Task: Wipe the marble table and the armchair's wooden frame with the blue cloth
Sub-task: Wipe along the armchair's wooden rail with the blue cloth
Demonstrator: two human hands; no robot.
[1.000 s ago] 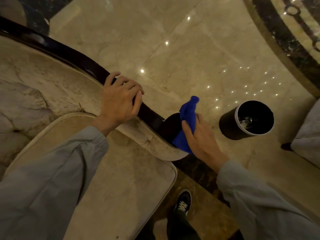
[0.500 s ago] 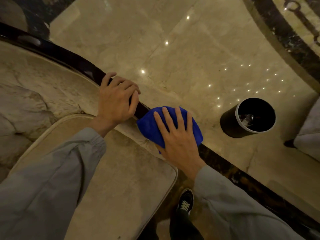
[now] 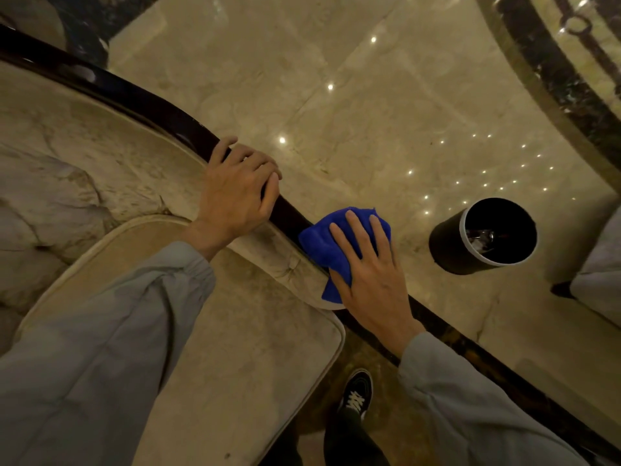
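Observation:
The armchair's dark glossy wooden frame (image 3: pixel 161 111) curves from the upper left down to the middle. My left hand (image 3: pixel 237 193) grips the top of this frame, fingers curled over its far side. My right hand (image 3: pixel 364 277) lies flat with fingers spread on the blue cloth (image 3: pixel 322 243), pressing it onto the frame's lower end, just right of my left hand. The cloth drapes over the rail and hides that stretch of wood. The marble table is not in view.
The armchair's beige cushioned back (image 3: pixel 84 169) and seat cushion (image 3: pixel 242 364) fill the left. A black round bin (image 3: pixel 484 235) stands on the polished marble floor (image 3: pixel 369 95) to the right. Another pale seat (image 3: pixel 601 280) shows at the right edge. My black shoe (image 3: pixel 358 393) is below.
My right hand brought the bunched cloth up from the frame's end, flattened it on the rail beside my left hand, then slid it slightly down and right. My left hand stayed put.

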